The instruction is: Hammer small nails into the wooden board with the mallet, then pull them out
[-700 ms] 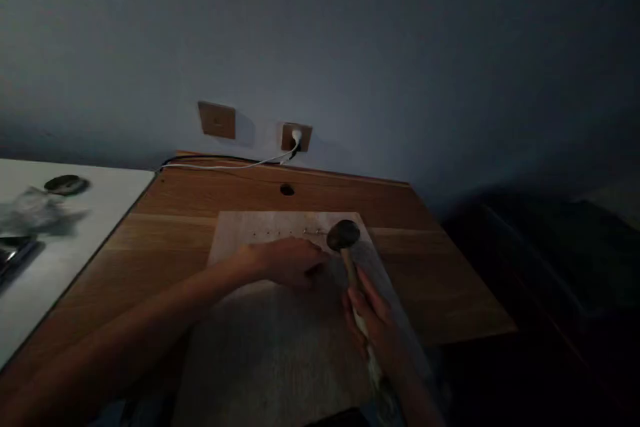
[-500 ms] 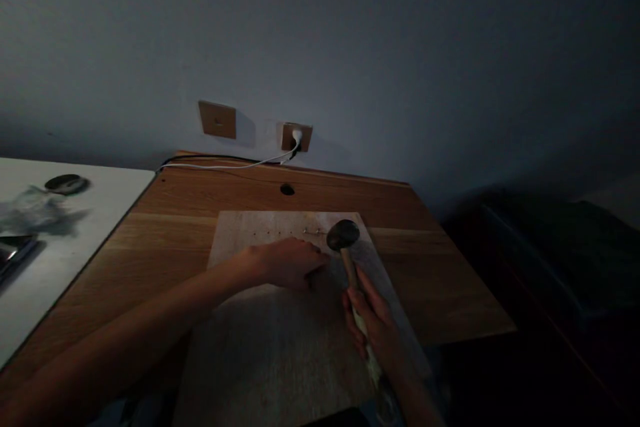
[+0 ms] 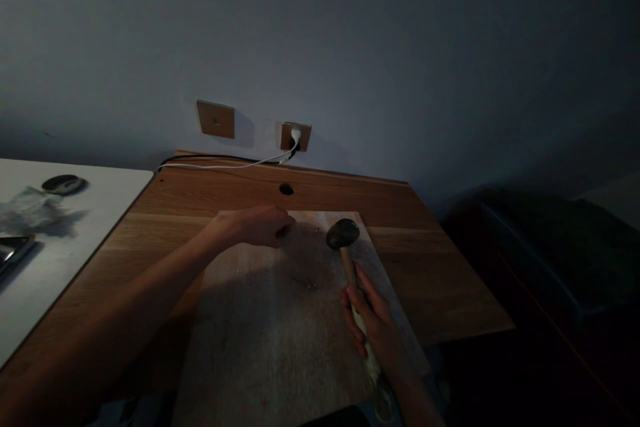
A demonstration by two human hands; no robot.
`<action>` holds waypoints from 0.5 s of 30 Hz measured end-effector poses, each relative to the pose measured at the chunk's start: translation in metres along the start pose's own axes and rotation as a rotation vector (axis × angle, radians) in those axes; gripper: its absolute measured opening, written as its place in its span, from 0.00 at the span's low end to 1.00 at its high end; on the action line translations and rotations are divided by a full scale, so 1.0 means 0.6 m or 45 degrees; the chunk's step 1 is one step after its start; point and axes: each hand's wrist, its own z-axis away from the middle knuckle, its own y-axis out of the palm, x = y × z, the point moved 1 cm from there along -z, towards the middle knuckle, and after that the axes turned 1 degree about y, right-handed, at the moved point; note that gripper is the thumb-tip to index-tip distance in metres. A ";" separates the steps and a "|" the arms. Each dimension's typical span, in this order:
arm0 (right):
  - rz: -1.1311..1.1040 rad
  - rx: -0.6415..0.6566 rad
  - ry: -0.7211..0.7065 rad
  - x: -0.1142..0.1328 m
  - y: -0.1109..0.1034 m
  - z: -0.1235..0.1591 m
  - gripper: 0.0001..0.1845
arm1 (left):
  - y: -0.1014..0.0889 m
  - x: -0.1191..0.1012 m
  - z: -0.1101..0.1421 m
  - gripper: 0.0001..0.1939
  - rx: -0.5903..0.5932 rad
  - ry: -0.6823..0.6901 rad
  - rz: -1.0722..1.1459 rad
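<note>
Gripping 1 dark-headed mallet [image 3: 343, 234], right hand [image 3: 369, 313]; left hand [image 3: 265, 225] curled (contents hidden).

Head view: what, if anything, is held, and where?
The right hand grips a round dark-headed mallet by its light wooden handle; whether the left hand holds anything is unclear.

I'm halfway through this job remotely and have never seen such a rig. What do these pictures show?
No machine: these are a person's bare hands, and every picture comes from one head-worn camera looking forward and down. The right hand grips a mallet-like tool. The left hand is at the far part of a pale board; whether it holds anything is unclear. The board lies on a wooden table, with small thin pieces on it.
</note>
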 end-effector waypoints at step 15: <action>0.007 -0.023 0.028 -0.003 -0.001 0.000 0.44 | 0.003 0.016 -0.013 0.09 -0.218 0.022 0.217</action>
